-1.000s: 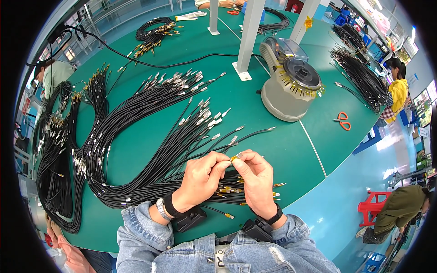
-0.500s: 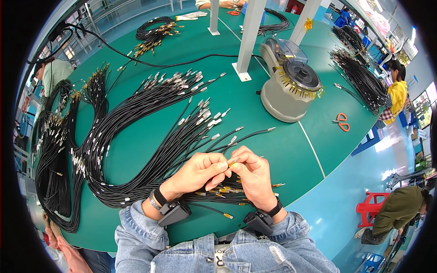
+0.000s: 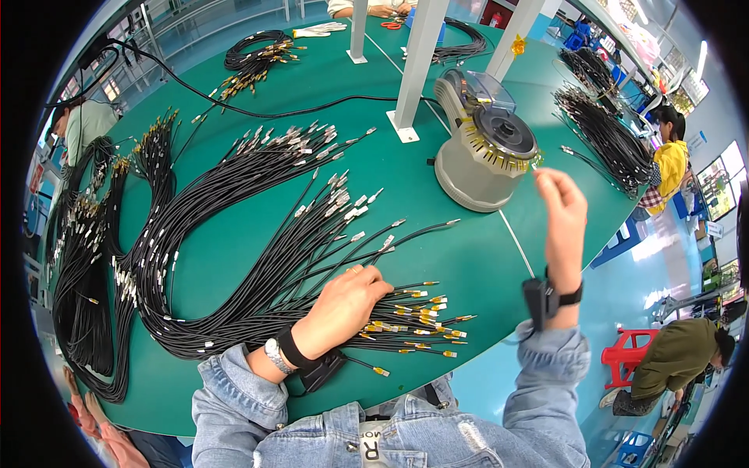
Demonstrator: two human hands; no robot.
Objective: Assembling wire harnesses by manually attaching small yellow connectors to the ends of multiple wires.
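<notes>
My left hand (image 3: 353,303) lies low over a bundle of black cables (image 3: 242,316), its fingers curled down on cables near their yellow-tagged ends (image 3: 425,314). Its thumb and exact grip are hidden. Off to the right, my right hand (image 3: 563,204) is raised with thumb and forefinger pinched at the rim of a round grey tape dispenser (image 3: 480,175). Short yellow tape pieces (image 3: 499,160) fan out around the dispenser's dark disc. A small pale tab shows at the pinched fingertips, touching or very close to that rim.
White-tagged cable ends (image 3: 343,199) spread across the green table (image 3: 437,253). Grey posts (image 3: 416,70) stand behind the dispenser, with a black cord (image 3: 312,105) running to it. More cable bundles (image 3: 605,144) lie far right. A person in yellow (image 3: 669,168) sits beyond.
My hands have parted from holding a yellow-tagged cable end together. The right has reached up and right to the dispenser; the left has lowered onto the cables. The view has shifted slightly.
</notes>
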